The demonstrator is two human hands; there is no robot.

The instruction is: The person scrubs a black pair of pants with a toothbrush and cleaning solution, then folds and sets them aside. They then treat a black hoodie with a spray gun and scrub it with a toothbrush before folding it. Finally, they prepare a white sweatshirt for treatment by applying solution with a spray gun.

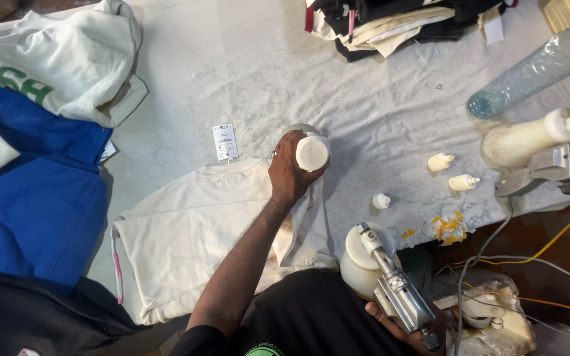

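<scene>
A cream sweatshirt (192,231) lies flat on the white padded table (232,79), with a paper tag (225,142) at its collar. My left hand (287,173) reaches over the sweatshirt's folded right side and grips a white round container (313,153) at the garment's upper edge. My right hand (400,325) is at the bottom edge, mostly hidden, and holds a metal spray gun (394,290) with a white cup (357,260), just right of the sweatshirt.
A blue garment (34,198) and a white hoodie with green print (61,59) lie at the left. Folded clothes (390,23) are stacked at the top. At the right are a clear plastic bottle (536,69), a second spray gun (542,148), small white caps (440,161) and cables (549,247).
</scene>
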